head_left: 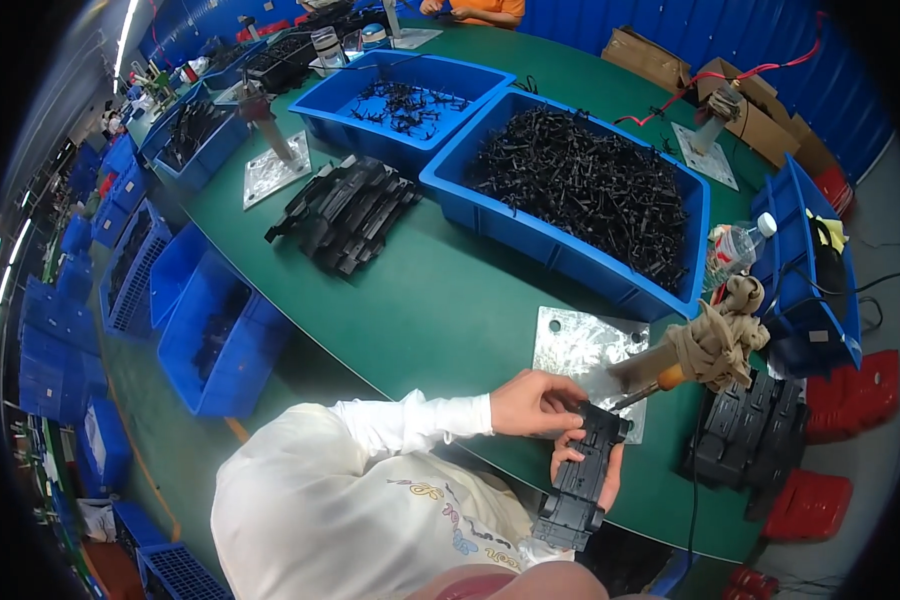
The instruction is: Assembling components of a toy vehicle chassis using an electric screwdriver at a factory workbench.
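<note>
A long black plastic part (578, 485) with molded ribs is held at the table's front edge, its upper end tilted away from me. My right hand (610, 474) wraps around its sides from below. At the upper end, my left hand (538, 404) is pinched with thumb and fingers against the part; anything small between those fingertips cannot be made out. Just beyond is a metal stand (642, 368) on a shiny plate (580, 345), its top wrapped in tan cloth (720, 345). A thin dark rod with an orange grip (670, 378) points from it toward the part's upper end.
A blue bin (560, 262) heaped with small black pieces stands ahead, beside a blue bin (355, 130) holding fewer. Stacked black parts lie left (345, 215) and right (745, 435). A plastic bottle (735, 250) stands right. A person in orange (485, 10) sits across the table.
</note>
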Motion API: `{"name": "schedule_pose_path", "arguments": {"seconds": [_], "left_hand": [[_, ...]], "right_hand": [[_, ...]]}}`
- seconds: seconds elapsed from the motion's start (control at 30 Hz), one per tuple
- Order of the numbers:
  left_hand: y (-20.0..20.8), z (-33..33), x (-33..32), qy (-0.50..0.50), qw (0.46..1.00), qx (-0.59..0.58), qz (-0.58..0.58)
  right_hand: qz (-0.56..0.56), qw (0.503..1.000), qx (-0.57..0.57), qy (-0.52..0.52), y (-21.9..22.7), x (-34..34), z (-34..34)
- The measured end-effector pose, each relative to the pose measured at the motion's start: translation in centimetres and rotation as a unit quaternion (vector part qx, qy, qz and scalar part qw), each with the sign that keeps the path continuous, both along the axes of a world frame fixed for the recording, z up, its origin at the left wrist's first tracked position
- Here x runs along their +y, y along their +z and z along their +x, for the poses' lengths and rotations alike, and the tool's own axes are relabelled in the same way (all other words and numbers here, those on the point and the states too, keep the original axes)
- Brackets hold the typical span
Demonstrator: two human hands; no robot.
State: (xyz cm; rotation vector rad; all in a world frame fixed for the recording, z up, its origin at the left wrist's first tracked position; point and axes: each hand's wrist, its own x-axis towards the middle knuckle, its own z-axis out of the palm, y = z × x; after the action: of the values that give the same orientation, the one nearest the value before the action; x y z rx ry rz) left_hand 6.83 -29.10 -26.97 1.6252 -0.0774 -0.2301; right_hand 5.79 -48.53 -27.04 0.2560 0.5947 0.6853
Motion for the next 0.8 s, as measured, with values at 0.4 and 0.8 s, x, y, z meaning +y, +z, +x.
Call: {"name": "schedule_pose_path", "arguments": {"seconds": [0.4, 0.8], "left_hand": [[-0.5, 0.9, -1.1, -0.021, 0.999, 0.024, -0.019], [-0.4, 1.6, -1.1, -0.032, 0.995, 0.075, -0.061]], "right_hand": [[0.03, 0.999, -0.014, -0.042, -4.7, -2.1, 0.0], [-0.025, 0.996, -0.039, -0.07, 0.7, -0.4, -0.1]]}}
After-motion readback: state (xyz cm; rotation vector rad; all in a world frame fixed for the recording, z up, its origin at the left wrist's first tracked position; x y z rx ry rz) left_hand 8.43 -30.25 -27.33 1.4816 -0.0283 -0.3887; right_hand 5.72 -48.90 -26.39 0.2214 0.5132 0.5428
